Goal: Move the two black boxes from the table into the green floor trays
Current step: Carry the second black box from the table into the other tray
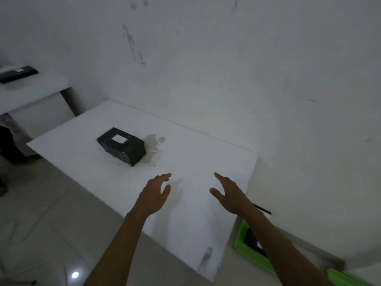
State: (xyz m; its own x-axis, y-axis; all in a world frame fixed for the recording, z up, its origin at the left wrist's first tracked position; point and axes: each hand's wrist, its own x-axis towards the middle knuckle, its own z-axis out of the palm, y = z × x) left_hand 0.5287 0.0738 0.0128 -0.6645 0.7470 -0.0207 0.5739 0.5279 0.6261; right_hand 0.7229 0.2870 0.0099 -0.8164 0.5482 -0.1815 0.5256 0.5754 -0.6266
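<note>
Left hand (153, 195) and right hand (229, 196) spread, holding nothing, black box (121, 145) on table (195, 203)

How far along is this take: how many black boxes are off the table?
One looks done: a dark shape, probably a box, sits in the green tray on the floor, partly hidden by the right forearm. One black box remains on the table. The left hand and right hand hover open and empty.
</note>
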